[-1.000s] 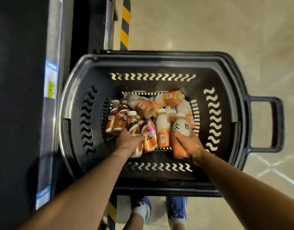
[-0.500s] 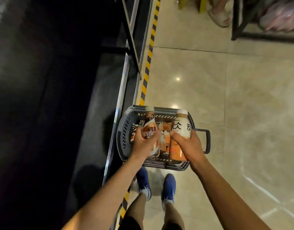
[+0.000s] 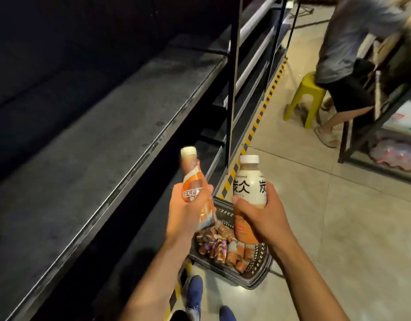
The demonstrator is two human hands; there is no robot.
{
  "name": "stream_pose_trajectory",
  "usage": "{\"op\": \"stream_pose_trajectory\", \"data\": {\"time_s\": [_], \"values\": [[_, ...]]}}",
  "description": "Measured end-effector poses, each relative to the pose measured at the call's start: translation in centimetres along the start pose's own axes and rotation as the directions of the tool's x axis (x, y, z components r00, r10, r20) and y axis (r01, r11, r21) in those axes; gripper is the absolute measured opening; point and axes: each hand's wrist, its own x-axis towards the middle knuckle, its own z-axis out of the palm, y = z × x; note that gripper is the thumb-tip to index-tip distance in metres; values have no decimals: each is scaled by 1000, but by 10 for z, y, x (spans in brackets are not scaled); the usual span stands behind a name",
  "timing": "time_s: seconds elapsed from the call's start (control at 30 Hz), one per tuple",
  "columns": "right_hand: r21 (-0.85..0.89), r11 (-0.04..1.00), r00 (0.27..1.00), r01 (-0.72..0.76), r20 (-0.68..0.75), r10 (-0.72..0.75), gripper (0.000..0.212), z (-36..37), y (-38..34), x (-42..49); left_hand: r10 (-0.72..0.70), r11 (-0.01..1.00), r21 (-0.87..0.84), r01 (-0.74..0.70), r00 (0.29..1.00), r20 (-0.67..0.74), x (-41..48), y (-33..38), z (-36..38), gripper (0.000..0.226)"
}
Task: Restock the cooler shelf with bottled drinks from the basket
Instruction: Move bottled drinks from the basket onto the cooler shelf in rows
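The long grey metal cooler shelf (image 3: 88, 144) looks matt and scuffed, and only its front edge strip catches a dull shine. The slim orange-and-brown plastic bottle (image 3: 192, 181) and the stout white-and-brown plastic bottle (image 3: 249, 184) wear smooth, glossy printed sleeves, with a softer sheen on their pale caps. Below them the black perforated plastic basket (image 3: 260, 260) is semi-matt. The beige floor tiles (image 3: 338, 228) are polished and mirror the lamps. The yellow plastic stool (image 3: 304, 98) is smooth and faintly glossy.
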Motion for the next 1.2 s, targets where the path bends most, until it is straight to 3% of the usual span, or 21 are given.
{"op": "stream_pose_trajectory", "data": {"time_s": [0.17,0.3,0.47,0.67,0.87,0.97,1.2], "values": [[45,985,969,168,176,-173,39,24,-53,-25,79,994,-61,-94,973,-216,-55,21,-41,43],[109,959,898,261,336,-283,45,59,-86,-58,134,975,-114,-192,912,-389,-108,41,-82,37],[198,931,753,307,548,-365,48,117,-119,-121,210,935,-117,-333,792,-573,-183,52,-140,36],[261,937,527,231,776,-346,51,189,-132,-232,235,908,-51,-415,608,-759,-287,34,-218,35],[281,940,316,193,890,-330,51,243,-116,-364,231,894,38,-446,386,-893,-410,0,-303,31],[284,943,225,173,921,-319,44,266,-103,-430,235,892,79,-444,309,-922,-467,-19,-338,30],[300,933,143,198,933,-331,51,309,-85,-556,247,895,139,-424,210,-946,-573,-57,-406,34]]}}
